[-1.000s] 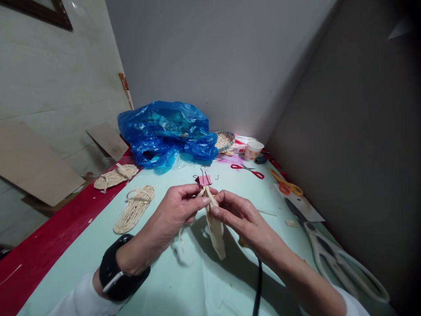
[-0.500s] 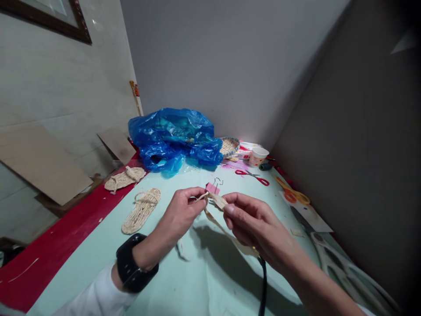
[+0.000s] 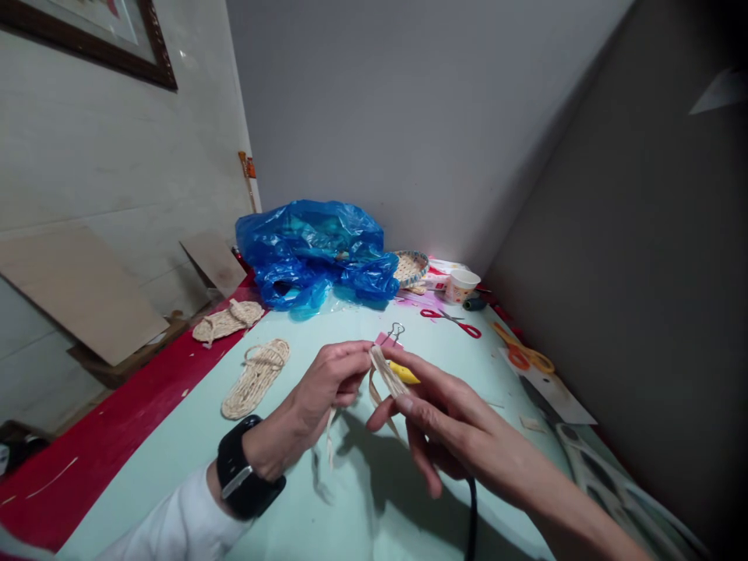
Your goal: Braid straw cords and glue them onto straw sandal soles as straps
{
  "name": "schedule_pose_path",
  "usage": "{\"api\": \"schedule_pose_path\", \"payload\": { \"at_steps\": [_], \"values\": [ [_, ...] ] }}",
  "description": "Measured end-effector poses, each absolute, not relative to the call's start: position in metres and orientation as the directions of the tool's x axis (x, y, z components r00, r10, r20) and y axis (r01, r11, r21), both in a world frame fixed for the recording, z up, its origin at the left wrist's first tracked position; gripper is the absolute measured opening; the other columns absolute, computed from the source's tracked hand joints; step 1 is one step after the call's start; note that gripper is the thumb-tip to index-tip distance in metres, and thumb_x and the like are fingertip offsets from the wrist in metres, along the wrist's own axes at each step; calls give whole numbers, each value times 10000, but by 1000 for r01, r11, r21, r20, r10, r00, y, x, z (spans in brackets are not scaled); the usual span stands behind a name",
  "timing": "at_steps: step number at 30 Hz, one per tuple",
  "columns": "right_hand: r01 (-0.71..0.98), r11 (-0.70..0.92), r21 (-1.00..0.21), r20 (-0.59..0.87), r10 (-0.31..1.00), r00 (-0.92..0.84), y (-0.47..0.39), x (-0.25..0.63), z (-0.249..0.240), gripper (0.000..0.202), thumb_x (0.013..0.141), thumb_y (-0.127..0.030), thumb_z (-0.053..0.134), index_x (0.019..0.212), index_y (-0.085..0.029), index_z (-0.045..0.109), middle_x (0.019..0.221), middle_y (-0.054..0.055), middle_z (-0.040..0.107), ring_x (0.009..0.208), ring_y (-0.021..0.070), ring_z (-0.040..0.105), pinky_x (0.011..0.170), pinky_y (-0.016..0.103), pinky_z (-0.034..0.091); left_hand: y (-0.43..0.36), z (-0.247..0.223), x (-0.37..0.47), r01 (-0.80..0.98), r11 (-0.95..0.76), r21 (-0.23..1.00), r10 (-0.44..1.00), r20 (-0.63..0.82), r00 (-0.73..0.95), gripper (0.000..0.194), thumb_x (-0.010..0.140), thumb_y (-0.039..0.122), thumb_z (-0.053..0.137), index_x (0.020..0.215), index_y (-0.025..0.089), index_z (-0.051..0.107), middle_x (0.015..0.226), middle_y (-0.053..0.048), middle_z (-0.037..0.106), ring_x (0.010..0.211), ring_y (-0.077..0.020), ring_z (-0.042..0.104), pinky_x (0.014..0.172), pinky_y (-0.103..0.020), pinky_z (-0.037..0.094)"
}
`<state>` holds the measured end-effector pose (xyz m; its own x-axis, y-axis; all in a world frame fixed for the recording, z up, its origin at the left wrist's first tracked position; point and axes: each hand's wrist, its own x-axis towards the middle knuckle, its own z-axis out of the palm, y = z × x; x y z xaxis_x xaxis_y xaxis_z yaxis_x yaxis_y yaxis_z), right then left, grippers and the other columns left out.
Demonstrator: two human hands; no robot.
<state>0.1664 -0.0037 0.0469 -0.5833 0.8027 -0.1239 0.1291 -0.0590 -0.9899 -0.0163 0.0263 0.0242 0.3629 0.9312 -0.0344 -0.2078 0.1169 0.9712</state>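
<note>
The flat, straw-coloured fibre strip (image 3: 389,373) was held above the middle of the mint-green tabletop (image 3: 327,530), well in from its left and right edges. Its long axis slanted towards the tabletop's near right corner — the strip lay between both hands. The left hand (image 3: 327,380) pinched the upper end in its fingertips, just beside a pink binder clip (image 3: 385,340) with wire handles; whether that gripped the strip was unclear. The right hand (image 3: 447,405) held the lower end at its thumb — forefinger stretched alongside, remaining fingers spread.
</note>
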Motion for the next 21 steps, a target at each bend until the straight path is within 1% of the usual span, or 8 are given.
{"api": "schedule_pose_path", "payload": {
  "at_steps": [4,8,10,12,15,17,19,21],
  "values": [
    [248,71,-966,-94,798,-595,-7,165,46,465,1009,-400,386,1451,-372,245,1123,58,657,677,111,695,430,184,307,27,25,-17,-306,159,939,929,-38,367,143,830,221,580,708,146,576,601,65,290,510,-73,123,451,-257,79],
    [429,326,-843,44,836,-548,-9,159,42,355,1003,-297,369,1351,-286,304,925,18,685,740,142,681,666,253,466,29,21,-16,-369,138,919,956,-27,291,161,839,233,567,709,141,596,558,69,273,499,-73,179,456,-250,117],
    [549,437,-713,133,853,-505,-9,156,35,363,981,-220,357,1337,-254,292,808,-1,685,695,156,665,682,272,480,30,21,-15,-394,116,912,969,-18,245,130,829,220,567,755,135,632,557,66,283,502,-73,209,454,-241,128],
    [665,536,-519,258,841,-476,-8,153,26,414,943,-147,339,1346,-215,277,777,19,696,617,176,656,569,263,468,29,23,-15,-421,102,901,977,-12,212,138,834,223,562,794,129,654,581,58,321,504,-66,222,450,-229,137],
    [746,660,-91,460,692,-556,-7,149,11,542,830,-33,325,1363,-127,293,842,102,721,613,227,678,466,279,440,27,26,-15,-447,73,891,981,16,193,192,861,280,586,858,112,678,729,4,512,507,-42,217,439,-215,133],
    [728,677,107,486,603,-632,-8,146,2,682,724,25,332,1397,-73,270,887,131,725,652,244,688,456,288,444,27,26,-16,-453,65,889,984,19,179,221,843,308,649,900,98,689,859,-42,602,500,-24,192,428,-206,109],
    [700,696,161,453,578,-678,-11,142,-4,798,648,49,344,1435,-29,235,885,128,727,623,222,675,444,274,438,28,25,-19,-470,62,880,990,6,141,222,812,293,700,901,89,692,863,-55,628,492,-15,169,421,-194,91],
    [657,744,124,384,575,-723,-16,140,-3,818,636,54,362,1446,5,257,808,109,727,559,188,648,419,248,408,30,24,-23,-498,52,866,995,-4,97,190,803,269,709,878,96,689,812,-39,617,490,-15,173,419,-181,90]
  ]
}}
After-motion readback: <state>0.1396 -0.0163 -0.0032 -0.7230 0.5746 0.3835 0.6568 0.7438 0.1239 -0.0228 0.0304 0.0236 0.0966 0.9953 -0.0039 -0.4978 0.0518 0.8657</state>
